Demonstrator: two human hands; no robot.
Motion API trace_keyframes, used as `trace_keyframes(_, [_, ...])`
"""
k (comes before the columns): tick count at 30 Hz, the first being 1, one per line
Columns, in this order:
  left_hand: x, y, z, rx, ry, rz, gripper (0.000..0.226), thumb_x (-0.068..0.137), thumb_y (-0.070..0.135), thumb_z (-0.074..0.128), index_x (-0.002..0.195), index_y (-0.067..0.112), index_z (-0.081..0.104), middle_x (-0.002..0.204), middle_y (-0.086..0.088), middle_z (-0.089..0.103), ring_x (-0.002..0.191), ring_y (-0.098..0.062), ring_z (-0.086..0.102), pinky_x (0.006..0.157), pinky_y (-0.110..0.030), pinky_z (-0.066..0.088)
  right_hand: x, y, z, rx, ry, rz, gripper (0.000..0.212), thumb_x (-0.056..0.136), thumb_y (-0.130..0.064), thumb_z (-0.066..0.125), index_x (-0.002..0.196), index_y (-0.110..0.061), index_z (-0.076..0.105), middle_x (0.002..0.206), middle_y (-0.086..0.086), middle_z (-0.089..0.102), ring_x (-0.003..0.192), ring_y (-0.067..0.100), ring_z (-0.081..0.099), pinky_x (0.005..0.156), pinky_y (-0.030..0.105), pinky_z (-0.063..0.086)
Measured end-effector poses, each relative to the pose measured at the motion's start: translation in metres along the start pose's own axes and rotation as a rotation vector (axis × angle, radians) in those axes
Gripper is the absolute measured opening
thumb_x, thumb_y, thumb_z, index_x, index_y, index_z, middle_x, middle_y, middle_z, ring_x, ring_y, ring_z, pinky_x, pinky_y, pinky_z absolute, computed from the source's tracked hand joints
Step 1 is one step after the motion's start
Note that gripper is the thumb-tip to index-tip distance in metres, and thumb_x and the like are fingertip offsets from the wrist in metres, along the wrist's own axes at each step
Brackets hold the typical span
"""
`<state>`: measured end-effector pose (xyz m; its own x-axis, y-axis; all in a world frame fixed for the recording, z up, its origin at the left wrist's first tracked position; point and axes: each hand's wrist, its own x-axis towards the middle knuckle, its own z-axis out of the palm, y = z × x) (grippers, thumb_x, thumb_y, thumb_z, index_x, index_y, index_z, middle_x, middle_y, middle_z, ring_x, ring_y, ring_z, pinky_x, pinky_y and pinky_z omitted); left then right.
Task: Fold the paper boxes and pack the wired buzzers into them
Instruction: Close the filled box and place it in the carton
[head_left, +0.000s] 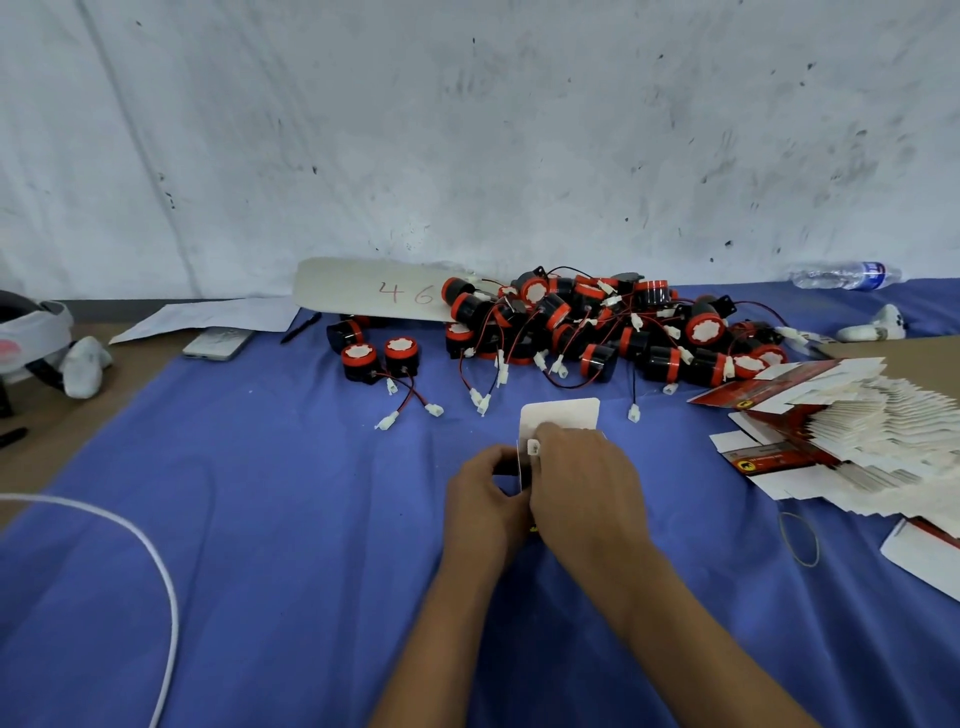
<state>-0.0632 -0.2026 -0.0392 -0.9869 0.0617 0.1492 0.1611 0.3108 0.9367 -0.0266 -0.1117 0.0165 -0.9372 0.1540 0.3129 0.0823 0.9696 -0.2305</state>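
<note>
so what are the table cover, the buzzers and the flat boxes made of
Table cover: blue cloth by its look, matte, with soft creases.
Buzzers: seemingly hard plastic, glossy black bodies with red rims, thin insulated wires ending in white connectors.
Flat boxes: thin card, printed red outside, plain white inside, fanned in a stack.

Makeshift packing workshop: blue cloth (291, 545) under scuffed wall (467, 130), buzzer pile (597, 327), flat box stack (852, 441)

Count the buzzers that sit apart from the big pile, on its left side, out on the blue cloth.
3: two side by side with wires trailing toward the camera, one just behind them by the white board. More may hide under the board.
</note>
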Motion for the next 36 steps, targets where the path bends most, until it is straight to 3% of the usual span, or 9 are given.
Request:
trace_keyframes(4, [-0.004, 0.004, -0.002, 0.026, -0.009, 0.017, 0.041, 0.083, -0.006, 0.063, 0.066, 0.031, 0.053, 0.055, 0.019, 0.058, 0.051, 0.004, 0.054, 0.043, -0.008, 0.035, 0.000, -0.004, 0.000, -0.066, -0.004, -0.059, 0.009, 0.094, -0.023, 0.053, 0.101, -0.019, 0.059, 0.102, 0.000, 0.066, 0.095, 0.022, 0.054, 0.071, 0.030, 0.031])
trace_keyframes(9, [-0.004, 0.004, -0.002, 0.024, 0.006, 0.063, 0.037, 0.078, -0.005, 0.063, 0.069, 0.031, 0.057, 0.061, 0.020, 0.060, 0.056, 0.008, 0.056, 0.047, -0.008, 0.040, 0.011, 0.003, -0.011, -0.049, -0.184, -0.048, 0.012, 0.094, -0.028, 0.052, 0.089, -0.019, 0.058, 0.105, 0.003, 0.060, 0.104, 0.026, 0.053, 0.076, 0.034, 0.038])
trace_keyframes(12, [-0.004, 0.001, -0.001, 0.013, 0.005, 0.068, 0.039, 0.078, -0.005, 0.058, 0.060, 0.028, 0.046, 0.050, 0.021, 0.056, 0.049, 0.002, 0.047, 0.046, -0.012, 0.036, 0.018, 0.004, -0.021, -0.105, -0.411, -0.129, 0.027, 0.098, -0.040, 0.049, 0.102, -0.015, 0.059, 0.118, 0.009, 0.053, 0.115, 0.029, 0.047, 0.096, 0.045, 0.040])
trace_keyframes(16, [-0.001, 0.003, -0.001, 0.044, -0.062, 0.031, 0.017, 0.075, 0.017, 0.061, 0.065, 0.018, 0.048, 0.053, 0.008, 0.052, 0.054, -0.009, 0.043, 0.053, -0.020, 0.037, 0.016, 0.010, -0.030, 0.009, -0.553, -0.153, 0.049, 0.101, -0.058, 0.036, 0.111, -0.021, 0.066, 0.129, 0.009, 0.046, 0.126, 0.030, 0.037, 0.112, 0.052, 0.027])
trace_keyframes(20, [-0.002, 0.001, 0.000, 0.077, 0.016, 0.068, 0.033, 0.084, 0.005, 0.065, 0.065, 0.028, 0.052, 0.059, 0.013, 0.057, 0.053, 0.000, 0.054, 0.046, -0.010, 0.036, 0.010, 0.015, -0.022, 0.041, -0.397, -0.165, 0.045, 0.107, -0.048, 0.029, 0.087, -0.027, 0.063, 0.105, 0.003, 0.047, 0.115, 0.027, 0.044, 0.104, 0.050, 0.033])
trace_keyframes(23, [-0.005, 0.000, 0.002, 0.011, 0.011, 0.078, 0.026, 0.085, 0.007, 0.070, 0.076, 0.030, 0.062, 0.070, 0.013, 0.066, 0.061, 0.009, 0.060, 0.051, -0.009, 0.042, 0.007, 0.026, -0.011, 0.200, -0.212, -0.178, 0.046, 0.104, -0.040, 0.044, 0.060, -0.032, 0.053, 0.086, -0.004, 0.055, 0.093, 0.017, 0.053, 0.091, 0.043, 0.038])
trace_keyframes(27, [-0.006, -0.001, 0.002, 0.006, 0.028, 0.105, 0.020, 0.091, 0.013, 0.067, 0.077, 0.026, 0.062, 0.071, 0.010, 0.067, 0.062, -0.001, 0.059, 0.053, -0.014, 0.044, 0.001, 0.032, -0.002, 0.400, 0.016, -0.272, 0.028, 0.097, -0.030, 0.063, 0.071, -0.024, 0.071, 0.072, -0.006, 0.052, 0.070, 0.010, 0.050, 0.065, 0.028, 0.036])
trace_keyframes(31, [-0.008, -0.002, -0.001, -0.016, -0.007, 0.120, 0.028, 0.083, 0.003, 0.066, 0.070, 0.026, 0.057, 0.059, 0.014, 0.063, 0.053, 0.001, 0.053, 0.048, -0.012, 0.042, 0.003, 0.036, -0.012, 0.366, -0.150, -0.414, 0.020, 0.098, -0.024, 0.061, 0.090, -0.015, 0.078, 0.086, 0.002, 0.059, 0.080, 0.015, 0.055, 0.074, 0.035, 0.046])
trace_keyframes(36, [-0.010, 0.003, 0.001, -0.015, 0.003, 0.121, 0.013, 0.085, 0.008, 0.071, 0.091, 0.020, 0.071, 0.081, 0.008, 0.072, 0.070, -0.013, 0.063, 0.059, -0.013, 0.049, 0.008, 0.040, -0.024, 0.377, -0.171, -0.375, 0.015, 0.091, -0.011, 0.067, 0.084, -0.013, 0.080, 0.079, 0.002, 0.071, 0.077, 0.018, 0.063, 0.074, 0.042, 0.050])
